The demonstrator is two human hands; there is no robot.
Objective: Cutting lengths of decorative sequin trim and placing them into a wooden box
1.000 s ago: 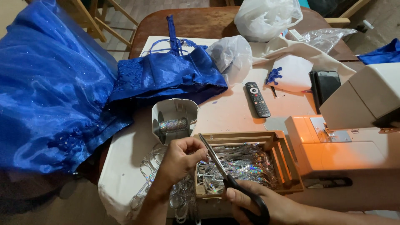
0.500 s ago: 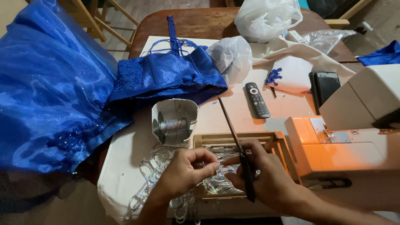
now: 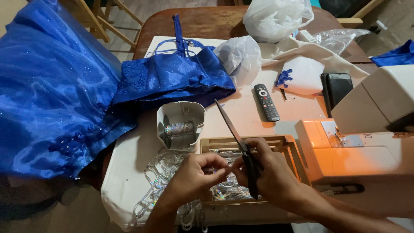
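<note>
Hands are closing together since the earlier frame. Right hand (image 3: 276,177) is gripping scissors (image 3: 241,149), blades pointing up-left; left hand (image 3: 196,177) is pinching sequin trim (image 3: 224,190) just beside them.

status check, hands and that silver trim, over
Left hand pinching silver trim. Right hand gripping scissors, blades up. Both over wooden tray. Sewing machine close right.

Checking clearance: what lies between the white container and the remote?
Head view: the scissors blade tip, over bare tabletop, between white container and remote.
</note>
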